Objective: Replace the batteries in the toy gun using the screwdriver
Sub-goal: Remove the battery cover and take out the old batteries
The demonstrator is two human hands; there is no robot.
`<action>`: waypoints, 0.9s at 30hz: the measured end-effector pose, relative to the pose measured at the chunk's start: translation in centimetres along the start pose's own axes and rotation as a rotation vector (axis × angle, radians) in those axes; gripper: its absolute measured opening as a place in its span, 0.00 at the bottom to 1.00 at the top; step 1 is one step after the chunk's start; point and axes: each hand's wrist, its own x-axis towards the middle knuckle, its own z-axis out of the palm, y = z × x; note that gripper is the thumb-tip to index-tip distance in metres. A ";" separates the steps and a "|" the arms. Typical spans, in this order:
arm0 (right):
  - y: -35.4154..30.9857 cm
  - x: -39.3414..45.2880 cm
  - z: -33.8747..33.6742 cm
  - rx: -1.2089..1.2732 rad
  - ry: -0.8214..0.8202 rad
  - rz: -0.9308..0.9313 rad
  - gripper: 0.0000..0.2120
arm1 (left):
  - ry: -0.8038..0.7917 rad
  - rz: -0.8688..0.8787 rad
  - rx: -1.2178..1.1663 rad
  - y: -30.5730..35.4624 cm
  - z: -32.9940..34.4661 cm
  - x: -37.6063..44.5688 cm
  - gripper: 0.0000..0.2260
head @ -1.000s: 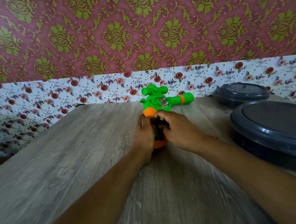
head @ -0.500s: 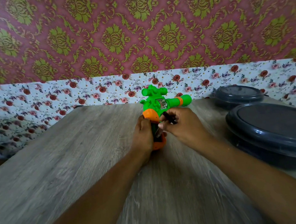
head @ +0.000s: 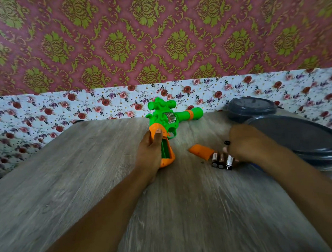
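Observation:
The green and orange toy gun (head: 166,119) lies on the wooden table (head: 88,175) with its barrel pointing right. My left hand (head: 150,154) grips its orange handle, whose battery compartment (head: 165,149) stands open and shows a green inside. The orange compartment cover (head: 200,152) lies loose on the table to the right. Beside it lie three batteries (head: 221,160) close together. My right hand (head: 243,144) hovers over them with curled fingers, and a small black battery end (head: 227,142) sticks out of its grip. No screwdriver is in view.
Two dark grey lidded containers stand at the right, a large one (head: 301,138) near my right forearm and a smaller one (head: 252,106) behind it. A flowered wall runs along the table's far edge.
My right hand left the gun's handle with a battery and moved right, down to the batteries beside the cover. The camera view shifted, and my left hand kept hold of the handle.

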 end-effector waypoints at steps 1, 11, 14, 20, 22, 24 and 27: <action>-0.2 0.0 0.2 -0.021 0.037 0.001 0.06 | 0.018 0.012 0.045 0.0 0.0 -0.1 0.24; -0.3 -0.5 1.7 -0.091 0.149 -0.063 0.07 | 0.131 0.014 0.526 -0.1 -1.4 0.8 0.21; -0.2 -0.4 2.0 -0.091 0.151 -0.085 0.07 | 0.098 -0.017 0.546 0.0 -1.4 0.7 0.21; -0.1 -0.9 2.1 -0.104 0.200 -0.121 0.08 | 0.058 -0.048 0.517 0.0 -1.8 0.5 0.15; -0.3 -1.3 2.0 -0.115 0.283 -0.208 0.09 | 0.067 -0.066 0.522 0.1 -1.7 0.3 0.13; -1.0 -1.6 2.2 -0.095 0.367 -0.325 0.12 | 0.068 -0.063 0.574 0.2 -1.5 0.1 0.12; -2.6 -2.0 3.0 -0.014 0.352 -0.505 0.13 | 0.062 -0.006 0.745 0.6 -1.4 -0.4 0.11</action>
